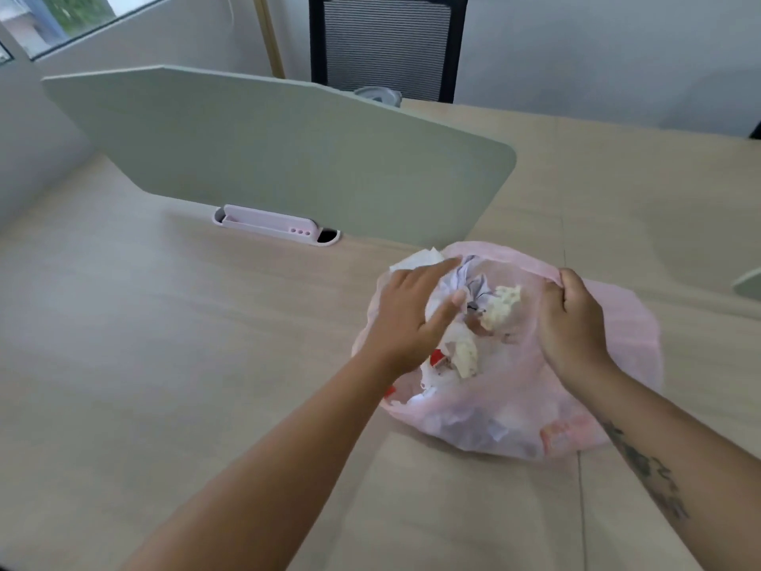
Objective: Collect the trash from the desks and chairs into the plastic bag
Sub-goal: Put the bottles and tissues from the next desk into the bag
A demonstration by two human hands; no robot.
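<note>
A thin pink plastic bag (617, 348) lies on the wooden desk (164, 385), its mouth facing away from me. Inside it sit crumpled white papers (465, 282), yellowish crumpled wads (504, 304) and a red-and-white wrapper (438, 358). My left hand (412, 319) rests flat over the left edge of the bag's mouth, fingers spread and pointing at a white paper (420, 259) by the rim. My right hand (572, 323) is closed on the right rim of the bag, holding it up.
A grey-green divider panel (267, 146) stands across the desk behind the bag, with a white cable tray (267, 224) at its foot. A black mesh office chair (387, 43) stands beyond the desk. A window (74, 18) is at the far left.
</note>
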